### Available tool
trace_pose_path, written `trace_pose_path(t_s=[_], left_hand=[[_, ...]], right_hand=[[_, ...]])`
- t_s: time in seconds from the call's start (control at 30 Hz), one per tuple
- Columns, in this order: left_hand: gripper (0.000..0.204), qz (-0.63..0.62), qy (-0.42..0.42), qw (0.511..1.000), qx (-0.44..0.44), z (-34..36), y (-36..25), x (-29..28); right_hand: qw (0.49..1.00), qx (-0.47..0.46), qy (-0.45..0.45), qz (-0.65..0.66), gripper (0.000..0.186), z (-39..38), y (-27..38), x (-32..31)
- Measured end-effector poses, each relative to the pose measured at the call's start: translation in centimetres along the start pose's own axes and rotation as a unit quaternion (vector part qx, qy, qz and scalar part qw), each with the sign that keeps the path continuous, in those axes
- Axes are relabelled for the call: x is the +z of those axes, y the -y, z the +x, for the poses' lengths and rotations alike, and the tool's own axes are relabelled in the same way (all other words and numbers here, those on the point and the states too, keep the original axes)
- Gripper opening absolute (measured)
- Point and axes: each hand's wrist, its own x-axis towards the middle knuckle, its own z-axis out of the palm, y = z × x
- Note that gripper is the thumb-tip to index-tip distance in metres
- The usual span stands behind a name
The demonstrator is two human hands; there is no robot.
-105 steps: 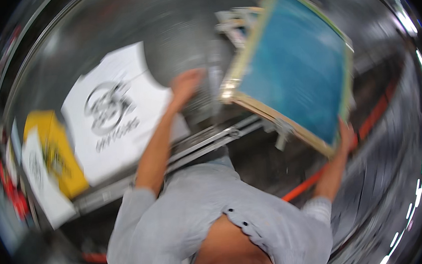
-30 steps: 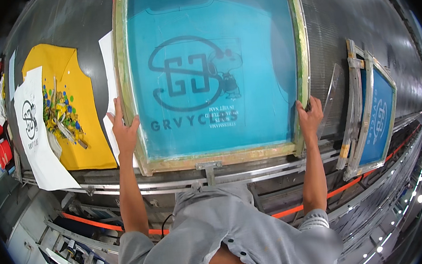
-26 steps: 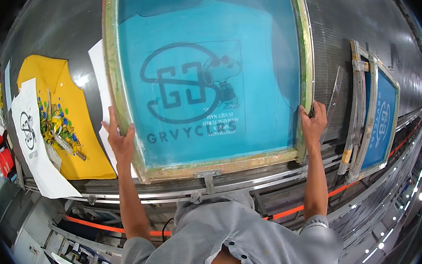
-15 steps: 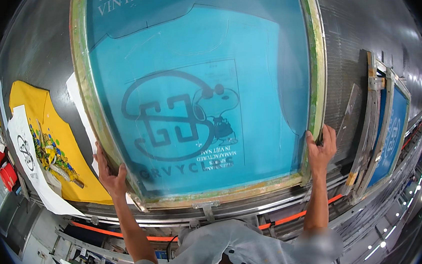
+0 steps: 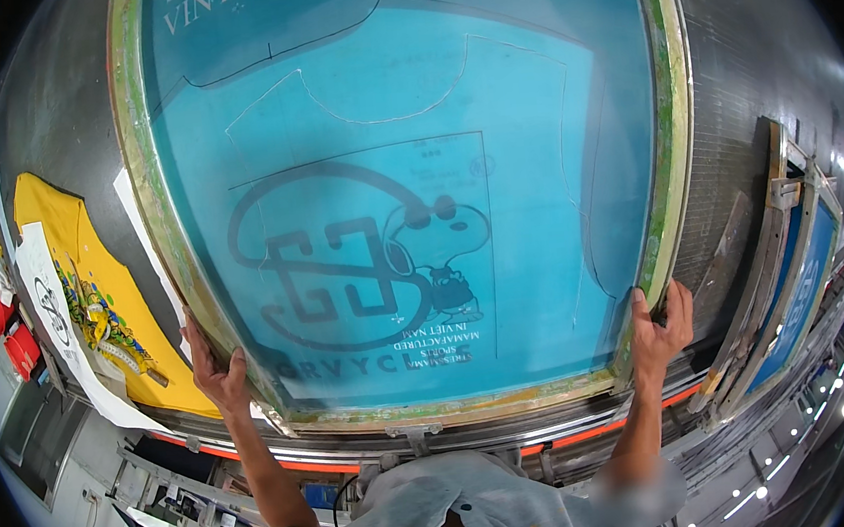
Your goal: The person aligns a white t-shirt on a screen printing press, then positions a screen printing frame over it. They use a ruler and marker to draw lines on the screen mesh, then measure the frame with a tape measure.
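A large screen-printing frame (image 5: 674,181) with a worn, green-stained rim spans the middle of the view. Its mesh (image 5: 546,192) is blue and see-through, with garment outlines, a round emblem, a cartoon dog and lettering showing on or through it. At the lower left corner, my left hand (image 5: 217,374) grips the rim, thumb on the near side and fingers around the outer edge. Opposite it, my right hand (image 5: 661,328) holds the lower right side the same way. Some fingers are hidden behind the rim. How high the frame sits above the table I cannot tell.
A dark long table (image 5: 716,67) lies beneath. To the left are a yellow garment piece (image 5: 80,253), a white printed sheet (image 5: 47,286) and a tape measure (image 5: 117,358). Another blue screen frame (image 5: 795,281) leans at the right. A metal rail runs along the near edge.
The frame looks larger and its near edge sits lower in the picture. Both hands have shifted down and slightly apart with it, keeping their hold. Outlines seen through the mesh have shifted.
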Motion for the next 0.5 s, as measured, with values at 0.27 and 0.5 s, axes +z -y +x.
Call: trace_pose_path(t_s=[0.27,0.5], left_hand=[[0.089,0.006,-0.002,1.000,-0.013,-0.22,-0.03,-0.25],[0.089,-0.002,-0.006,0.998,-0.056,-0.94,0.02,-0.50]], right_hand=[[1.000,-0.001,0.011,-0.010,0.044,-0.19,-0.03,-0.24],[1.000,0.020,0.021,-0.008,0.041,-0.49,0.12,0.05]])
